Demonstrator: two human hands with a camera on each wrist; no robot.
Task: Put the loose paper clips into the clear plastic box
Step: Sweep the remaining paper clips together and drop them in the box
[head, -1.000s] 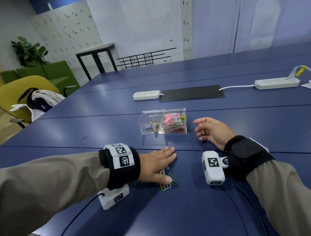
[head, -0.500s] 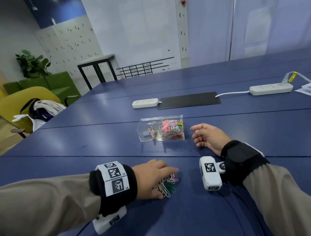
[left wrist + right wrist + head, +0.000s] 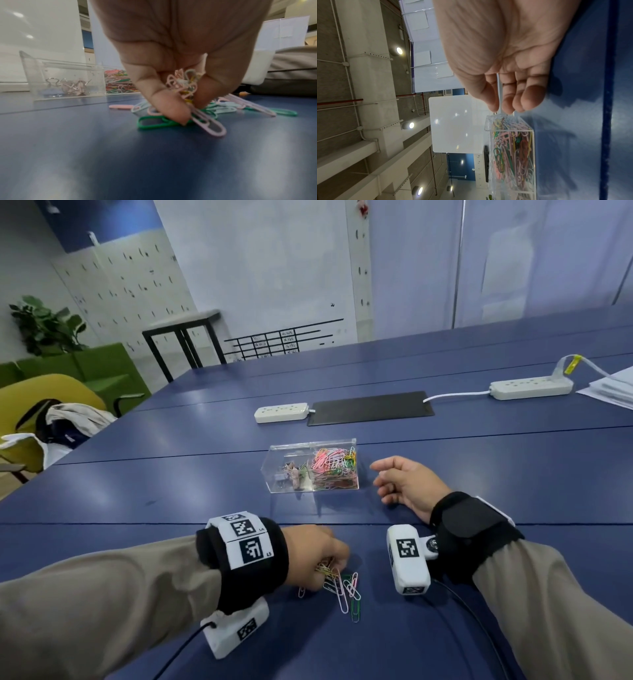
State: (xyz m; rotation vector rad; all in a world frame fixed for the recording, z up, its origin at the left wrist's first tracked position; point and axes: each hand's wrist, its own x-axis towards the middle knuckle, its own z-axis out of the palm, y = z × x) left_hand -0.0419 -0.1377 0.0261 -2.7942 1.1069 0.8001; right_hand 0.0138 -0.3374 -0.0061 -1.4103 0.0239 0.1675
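A clear plastic box (image 3: 274, 474) (image 3: 68, 75) (image 3: 510, 124) stands on the blue table, its right compartment full of coloured paper clips, its left holding binder clips. Loose paper clips (image 3: 346, 590) (image 3: 214, 112) lie in a small heap near the table's front. My left hand (image 3: 329, 563) (image 3: 187, 102) is curled over the heap, fingers and thumb pinching a bunch of clips; others stay flat on the table beneath. My right hand (image 3: 380, 481) (image 3: 508, 106) rests on its side just right of the box, fingers relaxed, holding nothing.
Two white power strips (image 3: 281, 412) (image 3: 531, 388) and a black mat (image 3: 370, 407) lie farther back on the table (image 3: 171, 494). Papers (image 3: 613, 392) sit at the far right edge. A yellow chair (image 3: 37, 395) with clothes stands off the left side.
My left hand went from lying flat over the clips to curling its fingers and gathering a bunch of them. The right hand has stayed beside the box.
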